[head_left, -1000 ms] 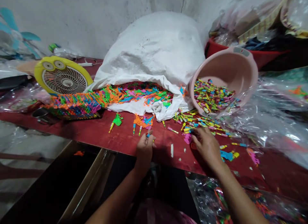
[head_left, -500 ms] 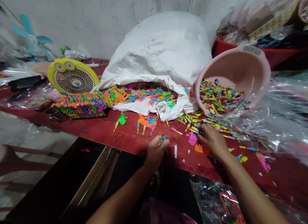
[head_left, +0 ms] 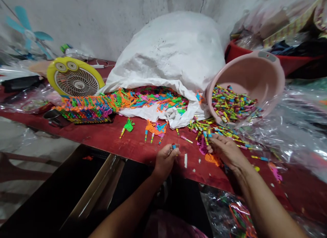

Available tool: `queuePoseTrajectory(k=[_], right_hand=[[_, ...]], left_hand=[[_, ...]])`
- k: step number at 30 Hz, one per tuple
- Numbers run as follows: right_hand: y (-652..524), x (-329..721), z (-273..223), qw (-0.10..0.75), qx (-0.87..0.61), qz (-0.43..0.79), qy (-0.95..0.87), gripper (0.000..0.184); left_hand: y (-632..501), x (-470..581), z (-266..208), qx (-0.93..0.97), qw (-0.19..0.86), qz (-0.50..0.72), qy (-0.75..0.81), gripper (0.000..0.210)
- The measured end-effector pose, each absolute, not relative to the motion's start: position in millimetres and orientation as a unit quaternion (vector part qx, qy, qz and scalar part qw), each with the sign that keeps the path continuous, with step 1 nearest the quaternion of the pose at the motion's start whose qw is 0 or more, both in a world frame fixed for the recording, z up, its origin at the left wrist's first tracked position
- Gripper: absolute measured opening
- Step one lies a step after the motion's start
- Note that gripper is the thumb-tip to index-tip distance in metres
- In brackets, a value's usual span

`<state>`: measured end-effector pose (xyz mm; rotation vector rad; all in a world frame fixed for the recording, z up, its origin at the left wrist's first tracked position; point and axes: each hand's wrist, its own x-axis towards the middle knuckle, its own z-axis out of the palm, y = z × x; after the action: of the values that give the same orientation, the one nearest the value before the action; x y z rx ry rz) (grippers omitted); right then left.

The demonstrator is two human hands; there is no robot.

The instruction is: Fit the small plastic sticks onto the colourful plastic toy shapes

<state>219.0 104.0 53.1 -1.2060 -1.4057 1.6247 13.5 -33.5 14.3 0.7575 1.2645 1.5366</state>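
My left hand (head_left: 165,160) is closed near the table's front edge. Between its thumb and fingers pokes out a small tube (head_left: 174,147) with a blue band and a red tip. To the right, my right hand (head_left: 227,152) reaches over the scattered tubes, its fingertips pinched at a striped yellow-and-blue tube (head_left: 209,133). Beside those fingertips lies a magenta openwork plastic piece (head_left: 202,146), with an orange plastic piece (head_left: 212,159) just below. Several tubes joined to flat plastic pieces (head_left: 155,128) rest left of centre, near a green one (head_left: 129,125).
A white sack (head_left: 171,50) spills colourful plastic pieces. On the right, a tilted pink basin (head_left: 268,74) holds many striped tubes, with clear plastic film (head_left: 293,118) beside it. Leftward stand a packed row of assembled pieces (head_left: 87,110), a metal mug (head_left: 55,118) and a yellow fan (head_left: 74,77).
My right hand has turned and drawn its fingers back slightly; tubes at its fingertips now point upward instead of lying flat. The left hand keeps its place and grip.
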Motion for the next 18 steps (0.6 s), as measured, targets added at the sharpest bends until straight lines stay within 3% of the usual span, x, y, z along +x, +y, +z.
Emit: queuePoseTrajectory(k=[7,18], right_hand=[[58.9,169.8,39.5,0.274,-0.389,0.711,-0.518,0.046],[41.2,138.5,27.7,0.327,-0.42,0.603,-0.594,0.046]], left_hand=[[-16.5,20.1,10.6,0.312,0.492,0.615,0.532,0.026],[-1.9,29.9,6.4,0.256,0.47,0.66,0.527,0.021]])
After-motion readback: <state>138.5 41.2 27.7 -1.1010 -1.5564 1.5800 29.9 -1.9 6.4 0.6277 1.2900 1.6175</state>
